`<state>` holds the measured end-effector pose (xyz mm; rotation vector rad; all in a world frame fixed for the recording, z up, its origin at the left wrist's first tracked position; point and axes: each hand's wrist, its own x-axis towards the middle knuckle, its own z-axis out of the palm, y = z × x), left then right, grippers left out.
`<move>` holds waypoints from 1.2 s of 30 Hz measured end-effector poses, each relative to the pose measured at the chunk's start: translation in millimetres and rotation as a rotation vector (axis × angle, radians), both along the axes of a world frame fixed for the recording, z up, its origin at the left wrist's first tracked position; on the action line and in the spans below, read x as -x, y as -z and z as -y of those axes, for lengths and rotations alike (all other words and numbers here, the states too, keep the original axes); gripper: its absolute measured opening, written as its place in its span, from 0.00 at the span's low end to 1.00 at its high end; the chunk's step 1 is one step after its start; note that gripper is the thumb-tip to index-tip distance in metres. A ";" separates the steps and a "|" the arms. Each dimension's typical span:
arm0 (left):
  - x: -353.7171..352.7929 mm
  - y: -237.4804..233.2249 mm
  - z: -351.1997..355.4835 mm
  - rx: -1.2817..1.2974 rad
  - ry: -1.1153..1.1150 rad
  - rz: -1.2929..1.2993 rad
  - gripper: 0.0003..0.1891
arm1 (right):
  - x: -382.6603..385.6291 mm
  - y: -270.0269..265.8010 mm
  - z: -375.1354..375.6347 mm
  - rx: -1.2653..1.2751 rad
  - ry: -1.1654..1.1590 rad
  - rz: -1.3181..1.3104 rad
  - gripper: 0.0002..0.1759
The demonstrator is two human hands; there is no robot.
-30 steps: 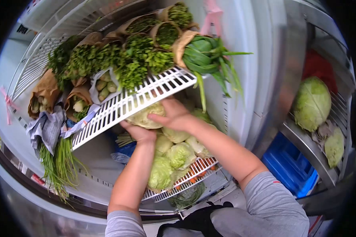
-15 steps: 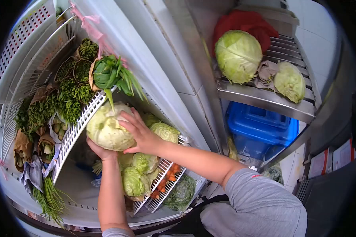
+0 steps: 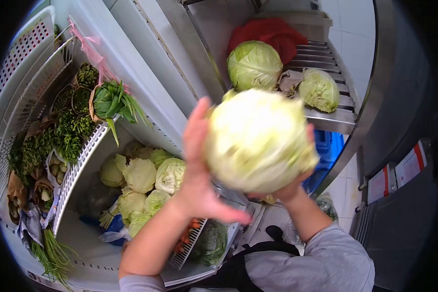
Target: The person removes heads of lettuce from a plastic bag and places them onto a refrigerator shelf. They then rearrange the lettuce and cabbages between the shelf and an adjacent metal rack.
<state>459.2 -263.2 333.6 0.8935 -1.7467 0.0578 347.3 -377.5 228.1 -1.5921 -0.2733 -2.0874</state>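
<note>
Now the cabbage [image 3: 260,141] is clear of the shelf [image 3: 79,174] it was just beside — held up between fridge [image 3: 90,246] and rack [image 3: 333,118] — so its removal looks done. The right hand [image 3: 293,187] grips it from below; the left hand [image 3: 199,180] is splayed at its side, contact unclear.
</note>
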 end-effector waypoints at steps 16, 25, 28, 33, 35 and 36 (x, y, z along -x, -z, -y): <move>16.4 -12.1 151.6 -0.084 -0.410 0.294 0.56 | 84.6 -77.4 127.4 -0.303 0.218 -0.709 0.70; 7.3 0.3 157.5 -0.043 -0.606 0.375 0.56 | 74.0 -74.1 138.8 -0.214 0.468 -0.760 0.65; 8.4 9.1 142.2 -0.064 -0.585 0.342 0.58 | 73.0 -71.7 137.5 -0.136 0.513 -0.660 0.63; 11.7 22.9 107.3 -0.127 -0.536 0.306 0.57 | 76.3 -71.0 132.8 -0.236 0.381 -0.621 0.61; 13.6 30.1 77.3 -0.157 -0.513 0.250 0.53 | 77.7 -65.9 141.3 -0.244 0.349 -0.613 0.58; 13.8 36.1 60.0 -0.179 -0.513 0.236 0.52 | 78.8 -62.5 144.9 -0.231 0.349 -0.617 0.55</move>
